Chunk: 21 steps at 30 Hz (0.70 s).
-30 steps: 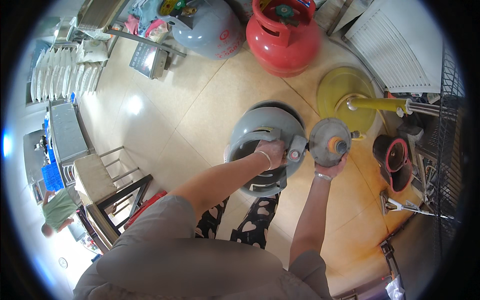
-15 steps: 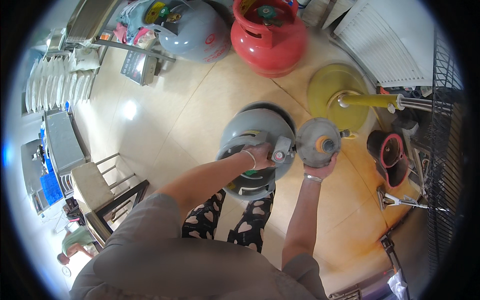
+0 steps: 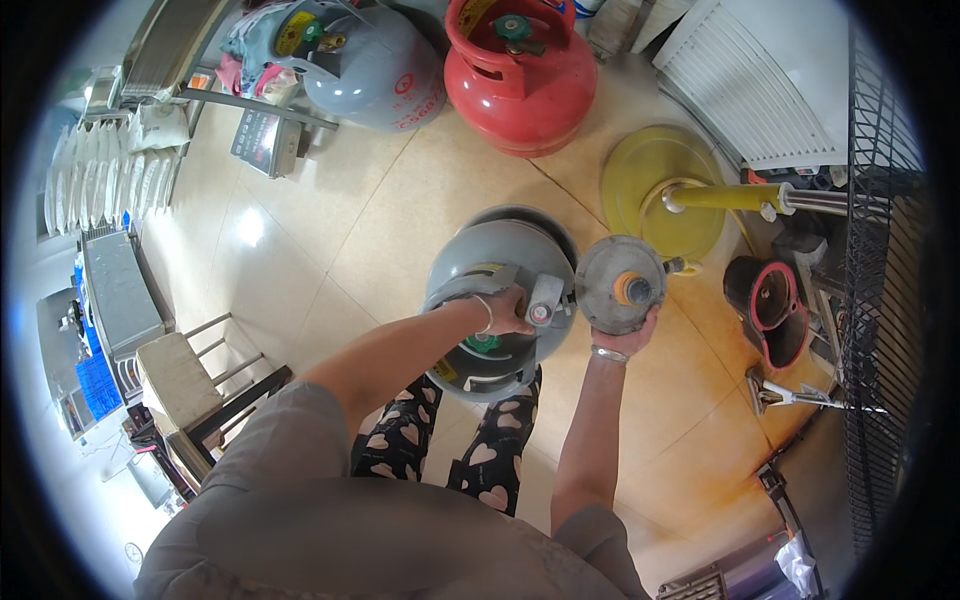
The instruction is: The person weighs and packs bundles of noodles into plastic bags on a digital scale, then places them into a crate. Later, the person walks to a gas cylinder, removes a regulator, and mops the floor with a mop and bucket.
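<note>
A grey gas cylinder point(image 3: 465, 262) with a raised collar stands upright on the floor before my legs. My left hand point(image 3: 505, 308) reaches inside the collar, its fingers closed at the valve beside a small grey fitting point(image 3: 544, 300). What lies within those fingers is hidden. Just below them shows the green valve wheel point(image 3: 483, 343). To the right of the cylinder, my right hand point(image 3: 628, 340) holds a round, flat grey gas regulator point(image 3: 603, 292) by its lower edge. An orange ring with a dark centre faces up from the disc, which sits right next to the fitting.
A red gas cylinder point(image 3: 530, 100) and another grey cylinder point(image 3: 375, 75) stand beyond. On the right are a yellow round base with a pole point(image 3: 640, 160), a dark red-rimmed bucket point(image 3: 745, 285) and a black wire rack point(image 3: 875, 300). A stool point(image 3: 180, 370) stands left.
The whole scene has shifted slightly left in view, and a person at the lower left has gone out of sight. More of the green wheel shows under my left hand; both hands keep their places.
</note>
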Tool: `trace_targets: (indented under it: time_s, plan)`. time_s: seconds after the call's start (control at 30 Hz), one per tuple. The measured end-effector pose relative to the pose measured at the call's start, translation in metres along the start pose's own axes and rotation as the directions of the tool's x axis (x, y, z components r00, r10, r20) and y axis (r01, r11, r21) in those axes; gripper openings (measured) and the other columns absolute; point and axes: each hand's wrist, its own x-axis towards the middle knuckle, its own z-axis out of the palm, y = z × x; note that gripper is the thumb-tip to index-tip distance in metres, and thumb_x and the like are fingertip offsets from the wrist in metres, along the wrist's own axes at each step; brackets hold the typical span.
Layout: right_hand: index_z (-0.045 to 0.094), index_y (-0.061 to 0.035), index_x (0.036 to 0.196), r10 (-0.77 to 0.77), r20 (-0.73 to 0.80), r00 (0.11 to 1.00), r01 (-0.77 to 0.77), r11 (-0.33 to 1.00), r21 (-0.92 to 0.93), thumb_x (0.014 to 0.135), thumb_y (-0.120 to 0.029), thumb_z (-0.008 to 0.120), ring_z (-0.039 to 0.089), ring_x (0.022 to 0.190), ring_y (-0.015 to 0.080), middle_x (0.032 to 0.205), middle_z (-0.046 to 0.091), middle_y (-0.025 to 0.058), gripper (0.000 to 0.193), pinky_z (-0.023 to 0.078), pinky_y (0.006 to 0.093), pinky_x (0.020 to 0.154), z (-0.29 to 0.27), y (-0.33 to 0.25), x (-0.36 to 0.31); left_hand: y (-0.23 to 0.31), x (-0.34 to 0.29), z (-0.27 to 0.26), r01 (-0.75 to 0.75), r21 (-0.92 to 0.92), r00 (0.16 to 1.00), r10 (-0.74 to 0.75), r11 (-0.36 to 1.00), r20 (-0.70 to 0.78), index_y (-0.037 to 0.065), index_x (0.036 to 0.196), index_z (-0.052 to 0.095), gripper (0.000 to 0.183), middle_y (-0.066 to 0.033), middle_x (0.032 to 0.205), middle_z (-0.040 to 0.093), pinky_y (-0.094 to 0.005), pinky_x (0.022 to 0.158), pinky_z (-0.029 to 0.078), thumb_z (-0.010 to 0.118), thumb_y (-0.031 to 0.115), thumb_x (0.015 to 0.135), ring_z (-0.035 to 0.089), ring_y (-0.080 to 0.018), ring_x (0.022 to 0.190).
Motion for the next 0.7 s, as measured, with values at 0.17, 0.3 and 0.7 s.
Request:
trace_targets:
  time_s: [0.17, 0.3, 0.7]
  plan:
    - [0.047, -0.0172, 0.128, -0.011, 0.056, 0.998, 0.011, 1.0, 0.007, 0.08, -0.049, 0.056, 0.043, 0.122, 0.0284, 0.131, 0.049, 0.0043, 0.059, 0.037, 0.0495, 0.1, -0.006, 0.001, 0.004, 0.002, -0.004, 0.002, -0.019, -0.044, 1.0, 0.017, 0.999, -0.025, 0.006, 0.097, 0.053, 0.047, -0.0133, 0.095, 0.06, -0.0351, 0.083, 0.044, 0.074, 0.039, 0.071, 0.059, -0.0276, 0.094]
    - [0.047, -0.0202, 0.13, -0.008, -0.012, 1.0, 0.008, 1.0, -0.011, 0.081, -0.052, 0.049, 0.043, 0.123, 0.0297, 0.133, 0.048, 0.0035, 0.058, 0.038, 0.0518, 0.099, -0.002, 0.002, 0.002, 0.002, -0.014, 0.007, 0.008, -0.079, 0.993, -0.017, 0.997, -0.12, 0.008, 0.106, 0.051, 0.049, -0.0094, 0.095, 0.061, -0.0336, 0.084, 0.044, 0.073, 0.037, 0.073, 0.059, -0.0254, 0.093]
    - [0.048, -0.0203, 0.129, -0.013, -0.071, 0.997, 0.009, 0.998, -0.054, 0.081, -0.053, 0.049, 0.044, 0.122, 0.0284, 0.132, 0.049, 0.0035, 0.058, 0.038, 0.0494, 0.1, 0.011, 0.002, -0.004, 0.004, -0.033, 0.016, -0.114, -0.159, 0.896, 0.032, 0.981, -0.443, 0.004, 0.118, 0.045, 0.055, -0.0116, 0.104, 0.062, -0.0337, 0.088, 0.046, 0.071, 0.024, 0.074, 0.062, -0.0245, 0.098]
